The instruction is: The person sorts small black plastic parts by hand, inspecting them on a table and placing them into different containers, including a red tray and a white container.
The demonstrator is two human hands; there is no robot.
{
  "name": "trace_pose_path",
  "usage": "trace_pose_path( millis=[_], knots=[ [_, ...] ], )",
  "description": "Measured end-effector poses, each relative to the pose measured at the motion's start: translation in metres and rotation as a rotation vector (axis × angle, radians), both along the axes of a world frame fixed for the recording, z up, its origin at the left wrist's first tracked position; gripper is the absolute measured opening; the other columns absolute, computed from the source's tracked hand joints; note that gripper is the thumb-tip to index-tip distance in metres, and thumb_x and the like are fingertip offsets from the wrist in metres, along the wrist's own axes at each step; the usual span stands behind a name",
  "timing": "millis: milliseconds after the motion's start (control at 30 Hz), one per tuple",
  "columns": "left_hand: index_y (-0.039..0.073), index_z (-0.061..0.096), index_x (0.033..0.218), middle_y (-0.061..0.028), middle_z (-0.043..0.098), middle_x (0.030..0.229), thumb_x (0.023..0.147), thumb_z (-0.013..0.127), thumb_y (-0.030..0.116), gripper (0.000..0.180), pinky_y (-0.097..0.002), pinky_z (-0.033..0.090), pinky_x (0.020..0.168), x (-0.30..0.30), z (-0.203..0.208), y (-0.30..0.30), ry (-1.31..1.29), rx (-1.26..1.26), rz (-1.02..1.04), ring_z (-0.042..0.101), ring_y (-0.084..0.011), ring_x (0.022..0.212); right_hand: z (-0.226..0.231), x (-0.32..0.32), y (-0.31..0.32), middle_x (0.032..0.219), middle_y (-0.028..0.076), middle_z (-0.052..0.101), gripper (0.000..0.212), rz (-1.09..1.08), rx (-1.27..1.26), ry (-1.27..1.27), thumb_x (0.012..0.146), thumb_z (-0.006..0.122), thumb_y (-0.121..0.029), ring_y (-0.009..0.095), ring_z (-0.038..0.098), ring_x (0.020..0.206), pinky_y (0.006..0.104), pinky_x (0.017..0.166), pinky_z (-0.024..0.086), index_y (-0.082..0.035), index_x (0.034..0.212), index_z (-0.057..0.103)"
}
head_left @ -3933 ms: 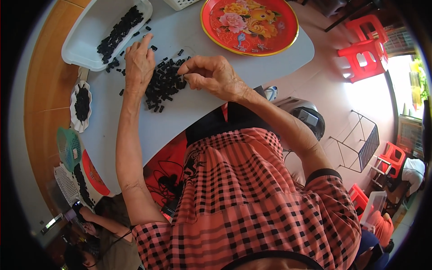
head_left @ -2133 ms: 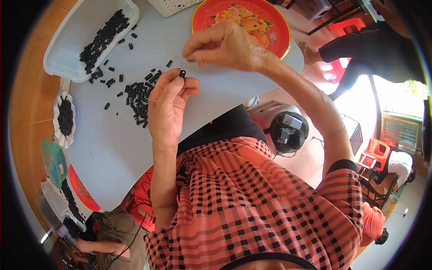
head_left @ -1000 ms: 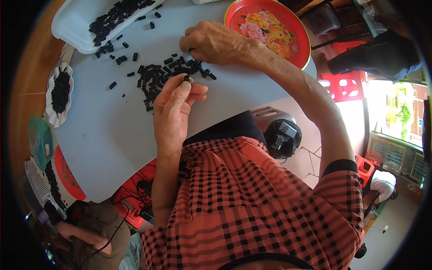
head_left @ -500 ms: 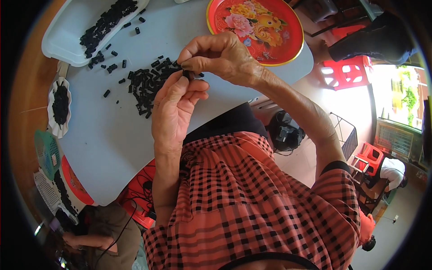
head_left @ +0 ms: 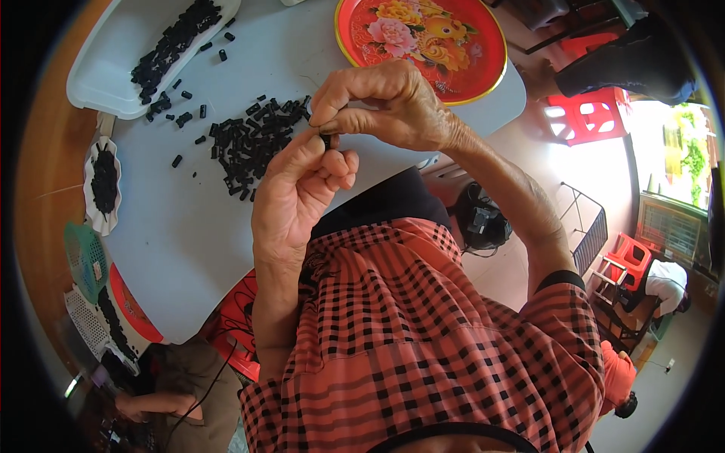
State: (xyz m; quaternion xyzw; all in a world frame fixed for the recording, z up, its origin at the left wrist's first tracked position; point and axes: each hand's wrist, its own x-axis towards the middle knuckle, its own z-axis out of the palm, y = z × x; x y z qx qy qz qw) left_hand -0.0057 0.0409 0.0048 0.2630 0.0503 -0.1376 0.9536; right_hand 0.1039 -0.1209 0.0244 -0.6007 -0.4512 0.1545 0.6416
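Observation:
My left hand holds a small black cylindrical part between thumb and forefinger, its other fingers curled in. From above, my right hand pinches thumb and forefinger together right at the top end of this part. Whatever lies between those right fingertips is too small to make out. Just left of both hands, a loose pile of similar small black parts covers the pale table.
Stray black parts lie toward a white tray heaped with more at the far left. A scalloped white dish of dark pieces stands at the left edge, near a green basket. A red floral tray sits far right. Another person's arm shows lower left.
Both hands have shifted slightly; the right has moved a little rightward and down. The black part is now more covered by the fingers. The view has shifted slightly too.

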Motion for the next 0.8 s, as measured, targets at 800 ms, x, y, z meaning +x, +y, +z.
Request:
trace_pose_path(
  millis=[800],
  knots=[
    [-0.002, 0.058, 0.104, -0.0074, 0.059, 0.102, 0.096, 0.046, 0.013, 0.021, -0.0320, 0.047, 0.091, 0.013, 0.000, -0.006, 0.020, 0.059, 0.118, 0.058, -0.0145, 0.095, -0.001, -0.015, 0.007, 0.098, 0.015, 0.059, 0.037, -0.316, -0.245, -0.759, 0.072, 0.066, -0.010, 0.032, 0.058, 0.085, 0.0400, 0.075, 0.049, 0.003, 0.105, 0.057]
  ],
)
